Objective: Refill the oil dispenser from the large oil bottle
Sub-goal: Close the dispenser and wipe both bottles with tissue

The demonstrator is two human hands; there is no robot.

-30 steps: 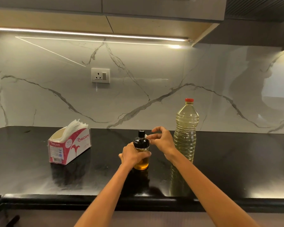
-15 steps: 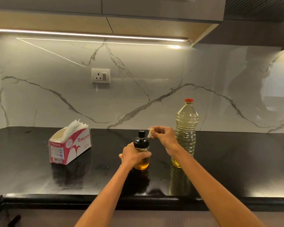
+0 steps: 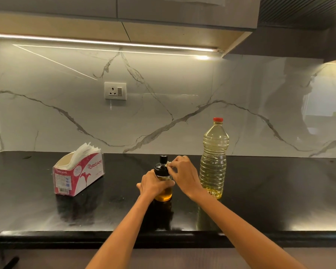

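The oil dispenser (image 3: 163, 178) stands upright on the black countertop (image 3: 270, 200), near the middle and a little toward the near edge. It is a small glass bottle with a black domed cap (image 3: 161, 168) and a thin black spout on top; amber oil fills only the lowest part, so it looks nearly empty. The left hand (image 3: 153, 185) is wrapped around its body, fingers curled on the glass, probably to keep it from turning or tipping while the top is worked. The right hand (image 3: 182, 174) is at the cap from the right side, its fingertips pinched together on a small pale piece just beside the spout. I cannot tell what this piece is; it may be a scrap of tissue or a small stopper, and the hand seems to wipe or to open the top before the pouring.

Just to the right, and slightly farther, stands the large oil bottle (image 3: 213, 162), clear ribbed plastic with pale yellow oil almost to the shoulder and its red cap (image 3: 218, 119) still on. It stays close, I think, so the pouring needs only a short reach. Well apart to the left sits an open tissue box (image 3: 80, 174) with white tissues sticking up. On the marble wall behind there is a wall socket (image 3: 115, 91).
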